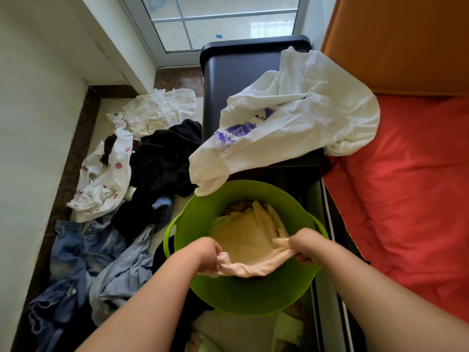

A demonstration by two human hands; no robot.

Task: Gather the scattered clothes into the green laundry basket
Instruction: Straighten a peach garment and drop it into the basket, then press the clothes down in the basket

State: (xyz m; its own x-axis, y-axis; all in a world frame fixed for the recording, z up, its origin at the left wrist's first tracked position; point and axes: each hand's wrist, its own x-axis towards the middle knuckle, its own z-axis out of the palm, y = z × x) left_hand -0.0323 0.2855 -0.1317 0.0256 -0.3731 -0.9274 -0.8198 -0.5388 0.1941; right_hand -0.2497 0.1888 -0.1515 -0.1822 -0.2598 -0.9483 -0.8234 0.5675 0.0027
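A green laundry basket (236, 295) stands on the floor below me, with pale yellow clothes lying inside. Over its near rim, my left hand (208, 252) and my right hand (305, 247) each grip an end of a pale pink garment (246, 268) stretched between them. A white shirt with purple print (291, 118) drapes over the dark nightstand, its sleeve hanging onto the basket's far rim. On the floor to the left lie a white cloth (157, 110), a white garment with pink spots (104, 179), a black garment (165, 158), blue jeans (76, 250) and a light blue shirt (121, 275).
A dark nightstand (236, 72) stands behind the basket, its open drawer (317, 199) beside the basket. A bed with a red sheet (406, 199) and orange headboard fills the right. A white wall runs along the left, and a glass door is at the back.
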